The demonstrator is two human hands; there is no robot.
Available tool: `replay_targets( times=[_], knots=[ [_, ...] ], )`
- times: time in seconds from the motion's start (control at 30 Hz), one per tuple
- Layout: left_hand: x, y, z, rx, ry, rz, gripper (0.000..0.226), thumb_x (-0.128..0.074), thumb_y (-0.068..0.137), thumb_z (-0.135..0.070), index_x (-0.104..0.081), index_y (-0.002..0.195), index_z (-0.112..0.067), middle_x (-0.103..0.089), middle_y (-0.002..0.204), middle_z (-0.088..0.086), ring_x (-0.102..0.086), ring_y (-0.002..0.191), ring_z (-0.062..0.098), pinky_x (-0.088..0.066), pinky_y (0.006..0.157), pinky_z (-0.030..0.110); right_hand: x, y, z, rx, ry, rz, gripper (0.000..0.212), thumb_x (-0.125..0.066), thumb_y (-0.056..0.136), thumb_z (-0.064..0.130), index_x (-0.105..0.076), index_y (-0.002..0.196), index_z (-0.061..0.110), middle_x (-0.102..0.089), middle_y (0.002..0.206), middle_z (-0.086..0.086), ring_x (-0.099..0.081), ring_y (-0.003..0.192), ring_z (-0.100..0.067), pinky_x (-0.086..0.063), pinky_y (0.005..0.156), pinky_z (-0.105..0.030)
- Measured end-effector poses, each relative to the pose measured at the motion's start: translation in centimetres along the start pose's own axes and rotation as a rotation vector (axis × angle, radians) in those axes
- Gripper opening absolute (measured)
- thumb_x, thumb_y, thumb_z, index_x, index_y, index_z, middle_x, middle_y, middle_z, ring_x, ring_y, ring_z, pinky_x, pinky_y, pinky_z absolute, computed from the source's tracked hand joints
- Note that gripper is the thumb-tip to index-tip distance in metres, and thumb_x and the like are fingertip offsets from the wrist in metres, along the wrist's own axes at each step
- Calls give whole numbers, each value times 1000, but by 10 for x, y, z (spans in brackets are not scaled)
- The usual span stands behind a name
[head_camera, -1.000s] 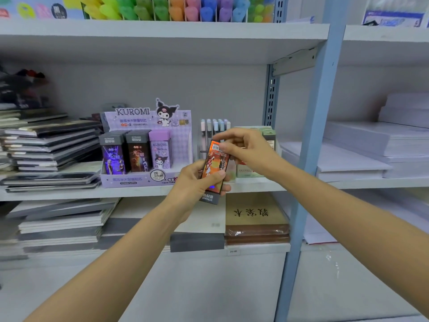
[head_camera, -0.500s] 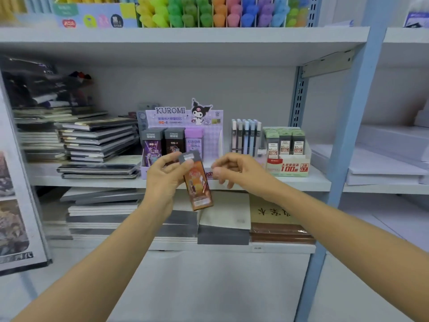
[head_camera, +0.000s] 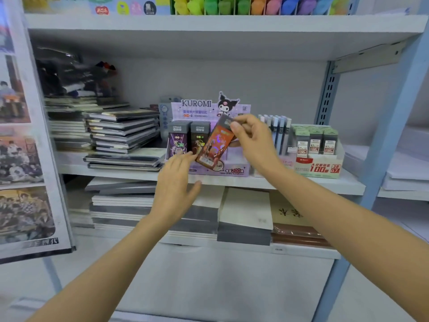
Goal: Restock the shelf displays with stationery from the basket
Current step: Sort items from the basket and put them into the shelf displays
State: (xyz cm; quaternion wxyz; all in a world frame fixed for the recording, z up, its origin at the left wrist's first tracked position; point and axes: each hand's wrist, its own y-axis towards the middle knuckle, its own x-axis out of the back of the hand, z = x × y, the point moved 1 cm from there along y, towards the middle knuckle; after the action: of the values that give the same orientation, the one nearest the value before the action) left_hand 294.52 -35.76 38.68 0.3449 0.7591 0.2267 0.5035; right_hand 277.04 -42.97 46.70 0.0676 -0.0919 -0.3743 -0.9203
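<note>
Middle shelf (head_camera: 325, 185): white board, front lip facing the camera, blue upright post (head_camera: 394, 126) at its right end.
Kuromi display (head_camera: 199, 108): lilac card tray standing mid-shelf. A purple pack (head_camera: 177, 141) and a dark brown pack (head_camera: 200, 138) stand upright in its left and middle slots.
Orange pack (head_camera: 216, 145): slim flat box with a dark grey cap end, shiny orange print and a barcode label at the low end. It's held in the air in front of the display's right slot, tilted with the cap up-right and the label down-left.
Right hand (head_camera: 253, 138): thumb and fingers pinch the cap end.
Left hand (head_camera: 176, 182): released, fingers straight, tips at the pack's lower left edge. Probably touching it, but motion blur makes that unclear.
Edges: the pack's low end overlaps the tray's front wall. The right slot is hidden behind the pack. Notebook stack (head_camera: 123, 133) sits just left of the tray and upright pens (head_camera: 278, 131) just right, with a red-and-green lead box (head_camera: 318, 167) beyond them. There's open height above the tray, up to the next shelf.
</note>
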Motion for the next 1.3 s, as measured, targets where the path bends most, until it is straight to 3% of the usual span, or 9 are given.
replay_targets(
  times=[0.1,0.2,0.43,0.57,0.77,0.93,1.07,1.17,1.3],
  knots=[
    [-9,-5,17,4,280,132,77,-59,92,-29,-18,153,-7,-16,161,9,-6,150,28,-8,121,42,-9,14,0,38,11,-66,9,-49,100,13,-55,104,8,-69,102,-13,-68,88,-15,-58,67,-24],
    [-17,-8,28,-1,399,185,83,-56,93,-33,-7,155,-11,-2,163,8,0,151,25,-1,122,44,-19,24,-2,61,2,-109,9,-49,100,13,-54,105,8,-68,103,-10,-68,86,-15,-59,68,-28],
    [-21,-13,34,-3,402,186,87,-62,87,-26,-9,155,-13,-12,162,9,-5,150,26,-7,121,46,-33,21,-10,168,-209,22,9,-54,98,13,-59,102,6,-67,94,-1,-68,87,-16,-59,70,-31],
    [-22,-13,32,8,359,185,88,-63,87,-25,-9,155,-13,-12,162,9,-3,150,26,-8,121,46,-28,27,-5,174,-280,103,3,-54,98,13,-57,98,14,-68,93,-1,-64,74,-4,-56,63,-20],
    [-21,-12,33,10,352,182,87,-62,87,-25,-9,155,-14,-12,162,9,-2,150,25,-7,121,45,-49,37,-2,245,-379,136,17,-59,95,16,-61,111,14,-70,89,-5,-65,83,-16,-53,77,-28],
    [-21,-12,32,8,352,195,87,-62,88,-26,-7,155,-14,-10,162,8,-1,150,25,-9,121,45,-51,32,-14,275,-377,62,17,-66,89,10,-69,105,7,-66,95,-2,-61,87,-17,-52,84,-37],
    [-18,-12,30,-1,315,196,85,-62,89,-25,-9,155,-13,-9,162,8,0,150,24,-9,121,42,-51,31,-14,297,-444,49,23,-67,89,15,-69,111,8,-53,102,-1,-51,94,-13,-48,89,-32],
    [-14,-18,24,-27,219,123,76,-63,87,-16,-24,152,-7,-20,160,11,-10,149,27,-13,121,42,-47,10,-16,381,-463,3,30,-64,91,15,-64,120,8,-52,117,-6,-48,112,-15,-42,99,-27],
    [-31,-48,13,-72,121,41,60,-67,78,-4,-49,135,-2,-46,141,17,-43,130,34,-38,104,46,-44,-63,-43,495,-297,48,13,-57,94,10,-68,100,7,-60,95,-3,-54,86,-11,-42,75,-18]
  ],
)
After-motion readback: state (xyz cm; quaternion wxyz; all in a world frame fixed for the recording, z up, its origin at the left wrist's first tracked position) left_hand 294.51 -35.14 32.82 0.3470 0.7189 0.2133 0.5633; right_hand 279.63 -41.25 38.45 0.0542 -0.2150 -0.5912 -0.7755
